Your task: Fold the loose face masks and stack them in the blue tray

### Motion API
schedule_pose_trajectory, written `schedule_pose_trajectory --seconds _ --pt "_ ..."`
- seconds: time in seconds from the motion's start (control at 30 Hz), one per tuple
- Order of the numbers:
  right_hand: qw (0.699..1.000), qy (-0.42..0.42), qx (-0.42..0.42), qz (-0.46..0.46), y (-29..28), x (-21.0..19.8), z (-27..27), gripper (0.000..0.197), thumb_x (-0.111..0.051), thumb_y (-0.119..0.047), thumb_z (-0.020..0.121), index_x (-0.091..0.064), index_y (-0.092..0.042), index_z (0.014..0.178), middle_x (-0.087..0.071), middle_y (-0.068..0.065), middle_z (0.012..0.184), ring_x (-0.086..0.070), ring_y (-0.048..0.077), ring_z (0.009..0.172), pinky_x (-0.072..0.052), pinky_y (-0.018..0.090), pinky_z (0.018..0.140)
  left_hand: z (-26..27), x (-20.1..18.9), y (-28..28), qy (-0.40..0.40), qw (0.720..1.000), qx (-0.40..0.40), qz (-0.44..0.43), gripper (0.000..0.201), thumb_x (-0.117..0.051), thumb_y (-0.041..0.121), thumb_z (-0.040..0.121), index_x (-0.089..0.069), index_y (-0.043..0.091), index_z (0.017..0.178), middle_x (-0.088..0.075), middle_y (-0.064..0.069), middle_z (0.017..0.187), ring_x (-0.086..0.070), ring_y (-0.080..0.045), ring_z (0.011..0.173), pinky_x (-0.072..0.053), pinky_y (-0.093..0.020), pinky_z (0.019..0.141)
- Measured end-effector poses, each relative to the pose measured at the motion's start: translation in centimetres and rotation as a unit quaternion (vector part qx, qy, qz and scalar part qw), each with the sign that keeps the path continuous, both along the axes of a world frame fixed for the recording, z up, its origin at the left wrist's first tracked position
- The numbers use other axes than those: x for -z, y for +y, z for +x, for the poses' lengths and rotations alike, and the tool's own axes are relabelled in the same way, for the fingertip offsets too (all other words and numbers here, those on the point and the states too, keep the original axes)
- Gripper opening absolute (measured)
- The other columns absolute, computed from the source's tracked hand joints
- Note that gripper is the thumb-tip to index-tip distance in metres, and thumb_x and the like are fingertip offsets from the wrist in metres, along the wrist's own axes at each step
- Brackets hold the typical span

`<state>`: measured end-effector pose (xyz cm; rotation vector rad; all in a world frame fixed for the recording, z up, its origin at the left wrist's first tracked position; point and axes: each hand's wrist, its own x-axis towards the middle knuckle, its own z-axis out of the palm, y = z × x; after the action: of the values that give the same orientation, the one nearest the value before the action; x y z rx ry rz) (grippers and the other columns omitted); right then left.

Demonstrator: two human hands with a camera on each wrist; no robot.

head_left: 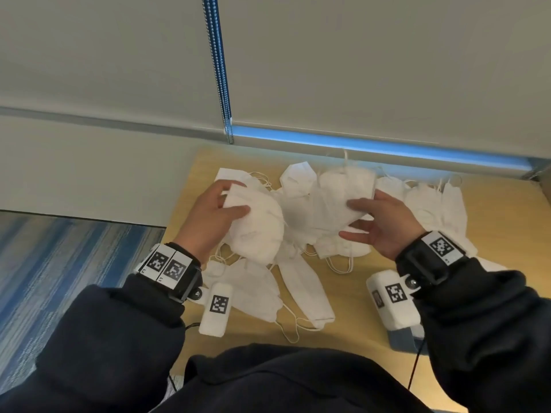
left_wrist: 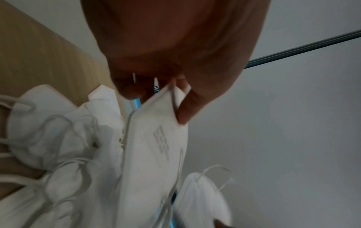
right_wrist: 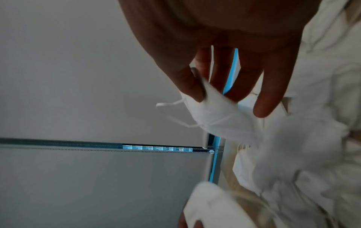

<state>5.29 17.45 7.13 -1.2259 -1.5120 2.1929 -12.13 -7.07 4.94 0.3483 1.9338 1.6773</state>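
A loose heap of white face masks (head_left: 301, 281) with ear loops lies on a wooden table (head_left: 354, 296). My left hand (head_left: 235, 198) grips a rounded mask (head_left: 256, 231) at its upper left edge; in the left wrist view the thumb and fingers (left_wrist: 183, 114) pinch a flat mask (left_wrist: 156, 138) by its corner. My right hand (head_left: 348, 219) holds a second mask (head_left: 343, 195) just right of the first, pinched between thumb and fingers (right_wrist: 261, 106) in the right wrist view, mask (right_wrist: 220, 118). A blue-grey tray corner (head_left: 401, 341) shows at the lower right, mostly hidden by my right wrist.
More masks (head_left: 432, 210) lie spread at the table's far right. A window blind with a bead chain (head_left: 222, 84) hangs behind the table, a blue strip (head_left: 357, 144) along its foot. Striped blue carpet (head_left: 59, 263) lies to the left.
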Motion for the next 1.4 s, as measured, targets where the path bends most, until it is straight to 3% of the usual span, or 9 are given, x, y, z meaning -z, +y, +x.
schedule_pose_trajectory --seconds 0.13,0.27,0.53,0.67,0.8,0.97,1.13,1.2,1.4 --pt "0.997 0.008 0.006 -0.076 -2.1 1.6 1.0 0.045 -0.067 0.010 0.087 -0.059 -0.009 0.127 -0.070 0.019 0.124 -0.072 0.045 0.100 -0.057 0.063 0.087 -0.1 -1.9 0.2 0.019 0.989 -0.113 0.094 0.037 -0.070 0.004 0.089 -0.058 0.029 0.115 -0.067 -0.002 0.119 -0.067 -0.024 0.103 -0.054 -0.031 0.059" --pt "0.985 0.042 0.036 -0.162 -4.1 2.5 1.6 0.053 -0.065 0.011 0.086 -0.057 -0.005 0.136 -0.071 0.020 0.123 -0.070 0.045 0.107 -0.062 0.055 0.079 1.1 -3.5 1.4 -0.075 0.970 -0.116 0.198 0.052 -0.074 0.002 0.087 -0.049 0.028 0.125 -0.061 -0.012 0.128 -0.069 -0.030 0.105 -0.059 -0.034 0.066" --pt "0.974 0.122 -0.003 -0.189 -6.9 2.3 2.5 0.055 -0.049 0.020 0.088 -0.057 -0.006 0.135 -0.069 0.016 0.128 -0.067 0.040 0.115 -0.056 0.054 0.093 6.6 -1.1 5.1 -0.001 1.000 0.014 0.006 0.047 -0.072 0.031 0.080 -0.064 0.029 0.126 -0.060 0.000 0.129 -0.061 -0.020 0.119 -0.052 -0.047 0.103" --pt "0.980 0.120 -0.018 -0.159 -6.6 2.6 4.0 0.069 -0.046 0.022 0.081 -0.055 -0.010 0.141 -0.064 0.014 0.136 -0.058 0.041 0.127 -0.048 0.060 0.104 7.1 -0.2 5.2 -0.101 0.990 0.092 0.029 0.043 -0.066 0.006 0.094 -0.062 0.026 0.131 -0.068 -0.001 0.124 -0.068 -0.026 0.110 -0.061 -0.039 0.077" --pt "0.977 0.126 -0.059 -0.162 -5.8 2.1 5.8 0.064 -0.054 0.004 0.075 -0.055 -0.002 0.139 -0.059 0.025 0.132 -0.053 0.041 0.122 -0.037 0.064 0.111 7.5 -0.1 4.8 0.006 0.986 0.169 -0.008 0.055 -0.062 0.001 0.093 -0.061 0.035 0.136 -0.067 0.010 0.123 -0.066 -0.014 0.094 -0.054 -0.029 0.065" --pt "0.983 0.103 0.017 -0.153 -5.1 0.6 7.4 0.033 -0.062 -0.021 0.097 -0.066 -0.006 0.126 -0.072 0.014 0.124 -0.070 0.029 0.113 -0.056 0.047 0.098 8.8 -0.2 5.7 0.091 0.948 0.302 -0.044 0.059 -0.061 0.018 0.095 -0.050 0.049 0.144 -0.056 0.020 0.144 -0.055 -0.004 0.128 -0.048 -0.029 0.100" --pt "0.983 0.091 0.091 -0.129 -3.5 0.4 9.5 0.037 -0.065 -0.017 0.094 -0.065 -0.002 0.128 -0.073 0.016 0.120 -0.070 0.034 0.113 -0.053 0.051 0.100 10.3 -1.0 7.9 0.089 0.953 0.288 -0.001 0.042 -0.054 0.010 0.103 -0.063 0.042 0.130 -0.071 0.012 0.117 -0.063 0.003 0.082 -0.049 -0.020 0.061" --pt "0.986 0.082 0.091 -0.117 -2.6 -0.1 10.4 0.035 -0.064 -0.019 0.095 -0.065 -0.008 0.129 -0.073 0.013 0.120 -0.071 0.033 0.111 -0.056 0.055 0.093 10.9 -1.4 8.9 0.098 0.959 0.264 0.013 0.040 -0.055 0.011 0.103 -0.066 0.044 0.123 -0.073 0.010 0.114 -0.066 -0.006 0.081 -0.053 -0.027 0.060" --pt "0.989 0.046 0.047 -0.135 0.2 -0.8 14.1 0.026 -0.062 -0.015 0.097 -0.064 -0.007 0.122 -0.070 0.016 0.124 -0.070 0.037 0.109 -0.062 0.049 0.063 12.4 -2.1 11.9 0.096 0.960 0.261 0.027 0.046 -0.054 0.005 0.101 -0.070 0.039 0.126 -0.068 0.015 0.130 -0.062 -0.011 0.122 -0.053 -0.039 0.098"
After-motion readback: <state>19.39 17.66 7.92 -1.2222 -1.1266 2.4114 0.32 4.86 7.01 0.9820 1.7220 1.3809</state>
